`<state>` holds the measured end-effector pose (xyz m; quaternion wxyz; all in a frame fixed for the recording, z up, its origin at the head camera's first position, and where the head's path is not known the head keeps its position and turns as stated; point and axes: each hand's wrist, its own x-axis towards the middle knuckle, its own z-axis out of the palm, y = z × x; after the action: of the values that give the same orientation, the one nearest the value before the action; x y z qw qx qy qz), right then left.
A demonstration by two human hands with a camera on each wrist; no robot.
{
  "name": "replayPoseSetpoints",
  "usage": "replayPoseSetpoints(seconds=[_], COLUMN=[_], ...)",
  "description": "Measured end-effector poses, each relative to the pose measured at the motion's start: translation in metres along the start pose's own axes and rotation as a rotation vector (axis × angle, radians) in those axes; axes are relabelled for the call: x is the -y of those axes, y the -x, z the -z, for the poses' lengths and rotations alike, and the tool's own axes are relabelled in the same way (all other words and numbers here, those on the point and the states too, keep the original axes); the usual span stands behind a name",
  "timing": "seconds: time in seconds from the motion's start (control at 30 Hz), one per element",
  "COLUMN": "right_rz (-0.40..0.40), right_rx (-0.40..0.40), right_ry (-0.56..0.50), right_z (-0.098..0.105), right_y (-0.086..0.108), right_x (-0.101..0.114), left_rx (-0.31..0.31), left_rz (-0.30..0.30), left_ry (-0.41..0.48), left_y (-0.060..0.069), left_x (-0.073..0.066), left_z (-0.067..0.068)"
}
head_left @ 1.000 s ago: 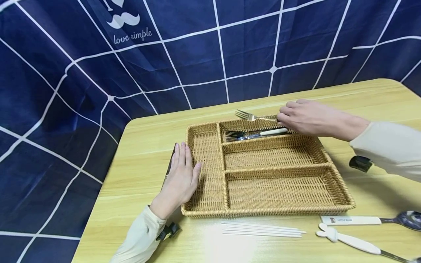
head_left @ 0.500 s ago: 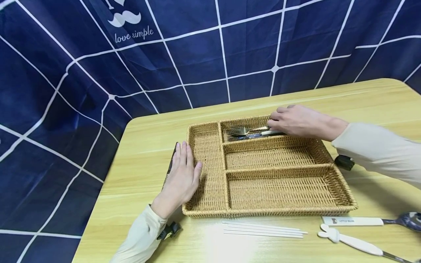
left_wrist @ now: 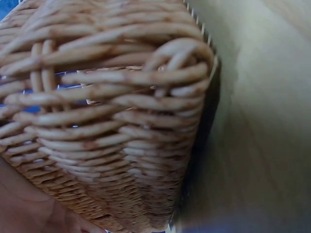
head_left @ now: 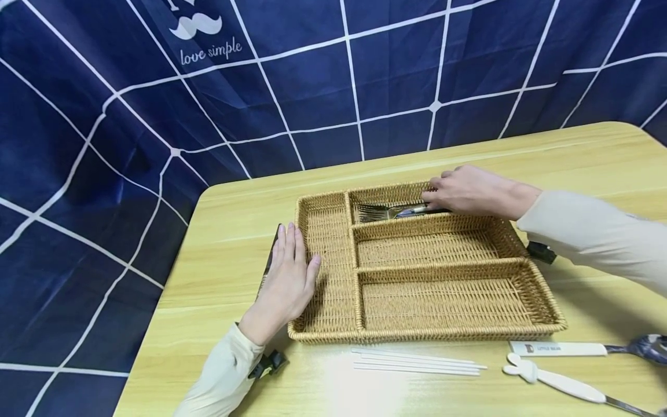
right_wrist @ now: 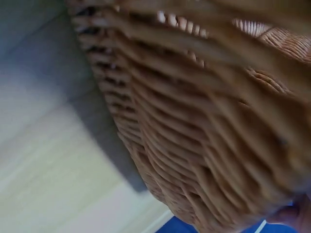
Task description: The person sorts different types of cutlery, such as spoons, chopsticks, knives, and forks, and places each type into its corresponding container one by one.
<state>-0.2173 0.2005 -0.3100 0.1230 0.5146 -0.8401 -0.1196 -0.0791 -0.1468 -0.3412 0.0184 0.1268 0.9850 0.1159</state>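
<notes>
A woven wicker cutlery tray (head_left: 333, 339) with several compartments lies on the table. My left hand (head_left: 283, 284) rests along its left side, fingers straight, thumb over the rim; in the left wrist view, part of the hand (left_wrist: 34, 204) lies beside the weave. My right hand (head_left: 469, 191) reaches into the far compartment, fingers curled down at the handle end of a metal fork (head_left: 376, 213). That fork lies with other cutlery (head_left: 411, 211), tines pointing left. My right fingertips and the handle ends are hidden. The right wrist view shows mostly the tray's outer wall (right_wrist: 184, 121).
Several thin white sticks (head_left: 417, 362) lie in front of the tray. At the front right are a white-handled spoon (head_left: 557, 348) and a utensil with a rabbit-shaped white handle end (head_left: 568, 387). A blue checked cloth (head_left: 312, 75) hangs behind the wooden table (head_left: 219, 243).
My right hand has moved left and lowered the fork from above the far rim into the far compartment, over the other cutlery. My left hand has stayed in place.
</notes>
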Motion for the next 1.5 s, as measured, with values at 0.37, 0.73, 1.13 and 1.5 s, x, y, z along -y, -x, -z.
replayPoseSetpoints(seconds=[0.37, 0.73, 1.13, 1.5], right_rz=[-0.095, -0.188, -0.14, -0.162], right_rx=[0.158, -0.091, -0.332, -0.39], right_ry=[-0.05, -0.139, -0.041, -0.157], right_z=[0.009, 0.06, 0.065, 0.037], right_y=[-0.001, 0.059, 0.133, 0.174], right_x=[0.005, 0.025, 0.108, 0.159], left_rx=[0.005, -0.006, 0.009, -0.003], left_rz=[-0.009, 0.003, 0.009, -0.01], left_ry=[0.012, 0.024, 0.016, 0.013], left_y=[0.001, 0.0, 0.001, 0.001], left_x=[0.002, 0.001, 0.0, 0.0], left_z=[-0.001, 0.002, 0.001, 0.001])
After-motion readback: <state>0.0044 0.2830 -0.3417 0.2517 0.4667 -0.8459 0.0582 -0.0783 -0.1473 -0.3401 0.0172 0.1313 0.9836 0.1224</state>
